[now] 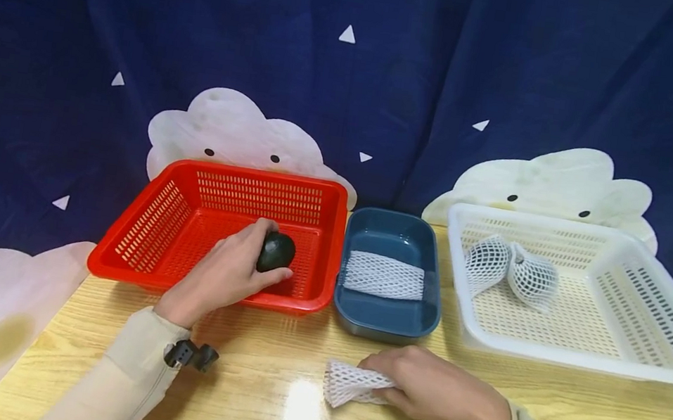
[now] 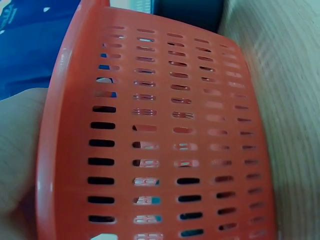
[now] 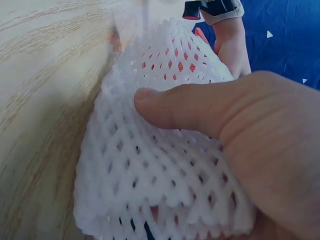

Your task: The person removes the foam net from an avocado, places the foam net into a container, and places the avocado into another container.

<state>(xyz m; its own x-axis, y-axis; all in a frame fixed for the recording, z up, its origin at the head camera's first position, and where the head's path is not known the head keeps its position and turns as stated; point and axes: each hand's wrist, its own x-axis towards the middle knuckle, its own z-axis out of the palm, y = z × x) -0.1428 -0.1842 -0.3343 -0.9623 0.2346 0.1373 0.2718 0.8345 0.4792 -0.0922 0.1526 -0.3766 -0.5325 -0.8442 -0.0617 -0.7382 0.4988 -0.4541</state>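
Note:
Inside the red basket (image 1: pixel 174 281), my left hand (image 1: pixel 233 264) grips a dark, rounded avocado (image 1: pixel 277 252), thumb on its near side and fingers around its far side. The left wrist view shows mostly the basket's slotted wall (image 2: pixel 165 120), with part of the hand (image 2: pixel 20 150) at the left edge and the avocado hidden. Over the table, my right hand (image 1: pixel 434 390) pinches a white foam net sleeve (image 1: pixel 352 384), its flared end pointing left. In the right wrist view the thumb presses on the sleeve's mesh (image 3: pixel 160 160).
A blue tray (image 1: pixel 385 323) between the baskets holds another white foam net (image 1: pixel 385 277), lying flat. At the right, a white basket (image 1: pixel 548 351) contains two net-wrapped round items (image 1: pixel 533 278) in its left part. A dark blue curtain (image 1: pixel 406 70) hangs behind the wooden table (image 1: pixel 248 397).

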